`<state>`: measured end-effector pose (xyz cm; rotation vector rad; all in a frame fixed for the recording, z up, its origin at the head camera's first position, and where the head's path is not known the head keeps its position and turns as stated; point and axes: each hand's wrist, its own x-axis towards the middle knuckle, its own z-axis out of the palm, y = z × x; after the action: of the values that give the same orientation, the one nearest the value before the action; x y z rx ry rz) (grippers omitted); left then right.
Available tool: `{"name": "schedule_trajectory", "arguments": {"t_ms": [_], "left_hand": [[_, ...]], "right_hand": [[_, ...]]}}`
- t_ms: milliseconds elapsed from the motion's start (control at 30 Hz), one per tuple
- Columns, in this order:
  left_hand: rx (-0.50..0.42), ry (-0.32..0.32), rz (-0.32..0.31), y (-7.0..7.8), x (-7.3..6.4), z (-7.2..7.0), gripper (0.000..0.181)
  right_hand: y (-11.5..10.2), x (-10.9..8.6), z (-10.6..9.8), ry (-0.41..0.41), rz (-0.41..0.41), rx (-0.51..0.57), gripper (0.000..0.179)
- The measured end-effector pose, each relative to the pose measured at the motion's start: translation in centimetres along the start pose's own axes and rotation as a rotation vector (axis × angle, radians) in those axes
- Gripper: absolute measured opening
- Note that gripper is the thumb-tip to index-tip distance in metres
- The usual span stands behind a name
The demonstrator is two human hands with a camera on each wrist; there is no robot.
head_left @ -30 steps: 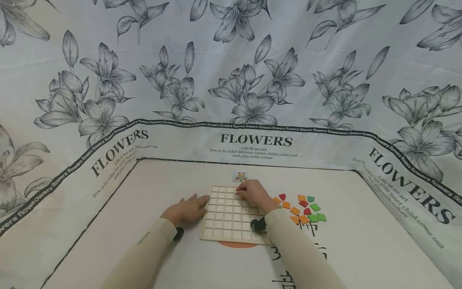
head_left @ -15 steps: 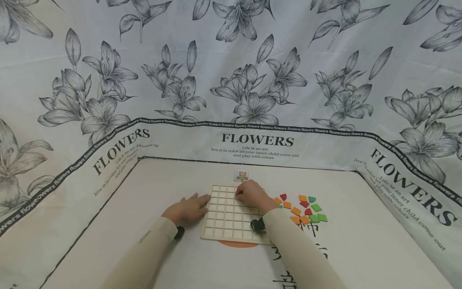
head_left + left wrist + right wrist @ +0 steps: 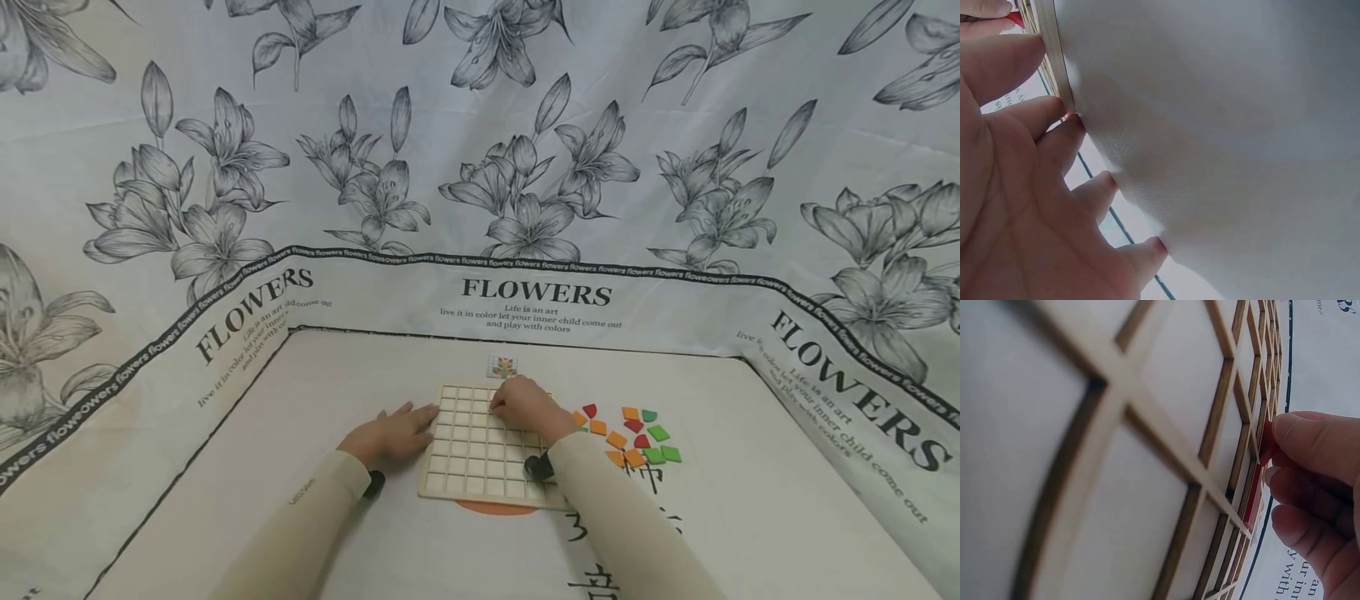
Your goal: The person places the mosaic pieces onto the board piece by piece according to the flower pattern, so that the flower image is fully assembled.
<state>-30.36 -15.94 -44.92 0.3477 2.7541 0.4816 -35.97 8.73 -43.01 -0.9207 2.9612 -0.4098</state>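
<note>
A square wooden grid board (image 3: 476,461) lies on the white cloth. At its far side, my right hand (image 3: 531,408) pinches a red tile (image 3: 1266,445) between thumb and fingers, right at the grid cells. Another red tile (image 3: 1252,501) sits in a cell beside it in the right wrist view. My left hand (image 3: 392,435) rests on the cloth with fingers spread, its thumb and index finger touching the board's left edge. The left wrist view shows these fingertips (image 3: 1035,53) against the wooden side.
Loose orange, green and red tiles (image 3: 634,457) are scattered to the right of the board, partly behind the right forearm. A small card (image 3: 502,366) with a coloured pattern lies just beyond the board. Flower-printed cloth (image 3: 540,300) rises behind and at both sides.
The head view has shifted very slightly. Both hands stay in place at the board, the right one still at the same far cells.
</note>
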Motion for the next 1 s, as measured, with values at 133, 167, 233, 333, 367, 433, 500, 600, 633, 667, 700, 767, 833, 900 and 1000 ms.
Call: {"name": "schedule_trajectory", "arguments": {"t_ms": [133, 167, 233, 333, 367, 433, 500, 600, 633, 667, 700, 767, 833, 900, 1000], "left_hand": [[0.0, -0.003, -0.001, -0.1, 0.2, 0.2, 0.056], [-0.003, -0.005, -0.001, -0.1, 0.2, 0.3, 0.056], [-0.002, -0.01, -0.005, -0.1, 0.2, 0.5, 0.057], [-0.004, -0.012, -0.013, -0.1, 0.3, 0.6, 0.057], [-0.001, -0.01, -0.016, -0.1, 0.3, 0.6, 0.057], [0.005, -0.004, -0.02, -0.1, 0.3, 0.5, 0.057], [0.008, 0.001, -0.022, -0.1, 0.3, 0.4, 0.057], [0.013, 0.004, -0.02, -0.1, 0.4, 0.4, 0.057], [0.012, 0.003, -0.02, 0.0, 0.5, 0.4, 0.057], [0.01, 0.001, -0.021, 0.0, 0.5, 0.4, 0.057], [0.011, -0.002, -0.021, 0.0, 0.5, 0.4, 0.057], [0.009, -0.007, -0.021, 0.0, 0.5, 0.5, 0.057], [0.011, -0.009, -0.019, 0.0, 0.4, 0.5, 0.057], [0.01, -0.009, -0.016, 0.0, 0.3, 0.4, 0.057], [0.007, -0.004, -0.01, -0.1, 0.2, 0.2, 0.057]], "right_hand": [[0.2, 0.3, 0.2, -0.001, 0.013, -0.028, 0.014], [0.3, 0.4, 0.3, -0.005, 0.014, -0.036, 0.016], [0.4, 0.7, 0.5, -0.02, 0.012, -0.048, 0.026], [0.6, 0.9, 0.7, -0.03, -0.006, -0.048, 0.041], [0.6, 1.0, 0.7, -0.034, -0.011, -0.051, 0.044], [0.6, 1.1, 0.7, -0.024, -0.018, -0.06, 0.046], [0.6, 1.2, 0.7, -0.014, -0.023, -0.071, 0.047], [0.6, 1.1, 0.6, -0.005, -0.023, -0.074, 0.044], [0.6, 1.0, 0.6, -0.005, -0.024, -0.075, 0.043], [0.7, 0.9, 0.6, -0.004, -0.021, -0.07, 0.04], [0.7, 0.9, 0.6, -0.007, -0.018, -0.068, 0.038], [0.7, 0.6, 0.5, -0.008, -0.004, -0.07, 0.03], [0.7, 0.3, 0.0, -0.017, 0.009, -0.075, 0.024], [0.7, 0.0, -0.7, -0.021, 0.029, -0.07, 0.019], [1.2, -0.5, -1.9, -0.016, 0.062, -0.058, 0.018]]}}
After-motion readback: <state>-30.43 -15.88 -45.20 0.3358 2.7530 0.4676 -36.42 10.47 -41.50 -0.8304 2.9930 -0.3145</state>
